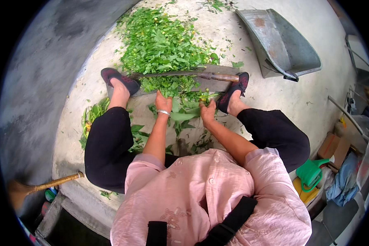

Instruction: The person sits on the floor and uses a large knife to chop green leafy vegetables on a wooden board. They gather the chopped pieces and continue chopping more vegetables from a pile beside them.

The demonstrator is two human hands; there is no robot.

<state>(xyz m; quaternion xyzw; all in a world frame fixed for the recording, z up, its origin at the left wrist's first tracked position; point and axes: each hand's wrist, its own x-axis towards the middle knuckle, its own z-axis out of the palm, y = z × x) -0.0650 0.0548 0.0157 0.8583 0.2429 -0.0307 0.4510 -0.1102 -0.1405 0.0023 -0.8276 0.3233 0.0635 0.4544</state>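
Observation:
My left hand, with a silver bracelet at the wrist, is at the near edge of a bunch of leafy greens. My right hand closes around the stem side of the same bunch, and broad leaves hang between both hands. Leaves hide some of the fingertips. Just beyond, a long-bladed chopping knife with a wooden handle lies across a flat board. Its handle end reaches my right shoe. A wide heap of chopped greens covers the floor past the blade.
A metal scoop-shaped bin rests at the upper right. Uncut greens lie by my left leg, with more leaves between my legs. A wooden-handled tool sticks out at lower left. A green watering can stands among clutter at right.

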